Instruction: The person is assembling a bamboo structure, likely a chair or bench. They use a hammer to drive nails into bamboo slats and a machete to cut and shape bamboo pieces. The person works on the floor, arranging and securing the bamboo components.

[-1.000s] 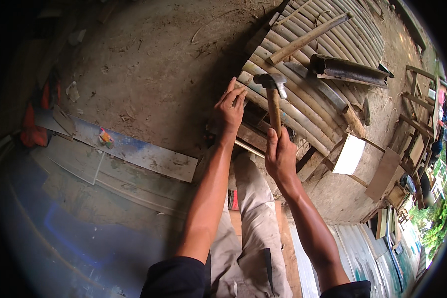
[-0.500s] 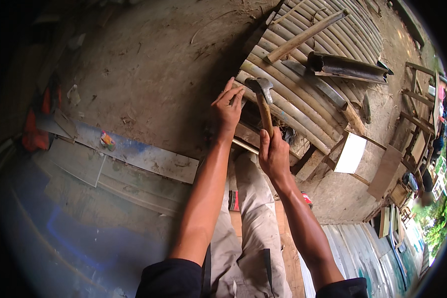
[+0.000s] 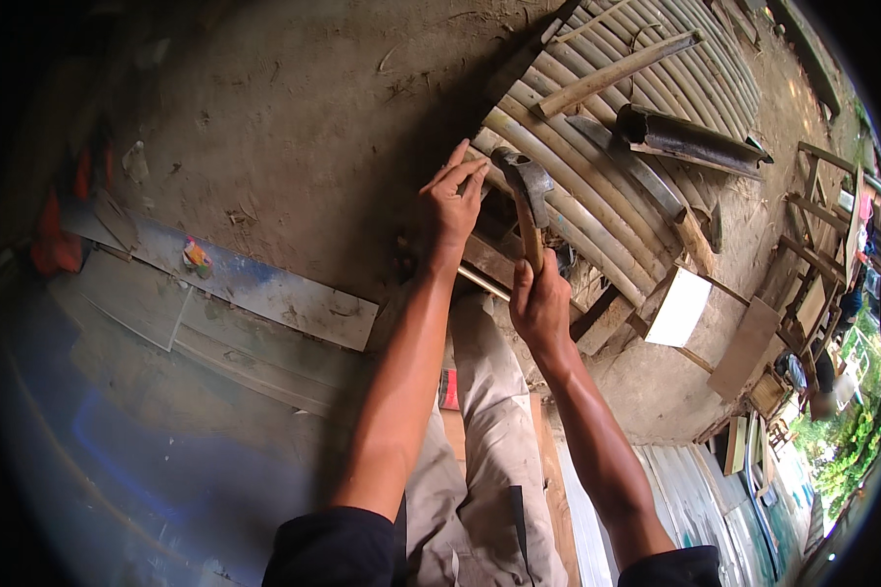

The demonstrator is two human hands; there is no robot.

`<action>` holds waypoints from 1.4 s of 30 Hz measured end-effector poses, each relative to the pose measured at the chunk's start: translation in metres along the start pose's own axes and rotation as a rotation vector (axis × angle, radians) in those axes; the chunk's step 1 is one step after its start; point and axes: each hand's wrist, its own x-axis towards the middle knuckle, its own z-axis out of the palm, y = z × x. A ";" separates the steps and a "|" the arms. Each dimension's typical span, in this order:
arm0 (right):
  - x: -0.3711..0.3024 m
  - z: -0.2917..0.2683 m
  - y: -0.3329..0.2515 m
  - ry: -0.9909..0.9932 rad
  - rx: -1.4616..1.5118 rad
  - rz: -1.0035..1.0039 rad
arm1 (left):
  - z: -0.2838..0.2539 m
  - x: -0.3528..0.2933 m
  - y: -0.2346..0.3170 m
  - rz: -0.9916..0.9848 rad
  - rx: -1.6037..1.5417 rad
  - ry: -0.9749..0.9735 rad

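Observation:
My right hand [image 3: 541, 305] is wrapped round the wooden handle of a hammer [image 3: 531, 186]. Its metal head hovers over or rests near the near edge of a platform of bamboo slats [image 3: 597, 227]; I cannot tell whether it touches. Just left of the hammer head, my left hand [image 3: 448, 203] is at the slats' left corner, thumb and fingers pinched together. Whatever the pinch may hold is too small or hidden to make out. Further along the slats lies a machete [image 3: 646, 184] with a wooden handle.
A halved dark bamboo piece [image 3: 693, 143] and a long pole [image 3: 617, 74] lie across the slats. A white board [image 3: 678, 306] stands right of the platform. Long boards [image 3: 294, 311] lie on the ground at left. Wooden frames [image 3: 822, 230] stand at far right.
The hammer head has tilted slightly and moved a little right in the view. My left fingers look drawn closer together. The whole view has shifted a little.

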 end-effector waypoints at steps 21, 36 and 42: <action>0.007 0.008 -0.017 0.029 -0.030 0.067 | -0.004 0.007 -0.006 -0.051 -0.094 -0.083; 0.014 -0.008 -0.022 -0.019 -0.061 0.043 | -0.004 0.006 -0.008 -0.052 -0.118 -0.081; 0.009 -0.009 -0.022 0.016 -0.008 0.032 | -0.004 0.006 -0.009 -0.074 -0.113 -0.091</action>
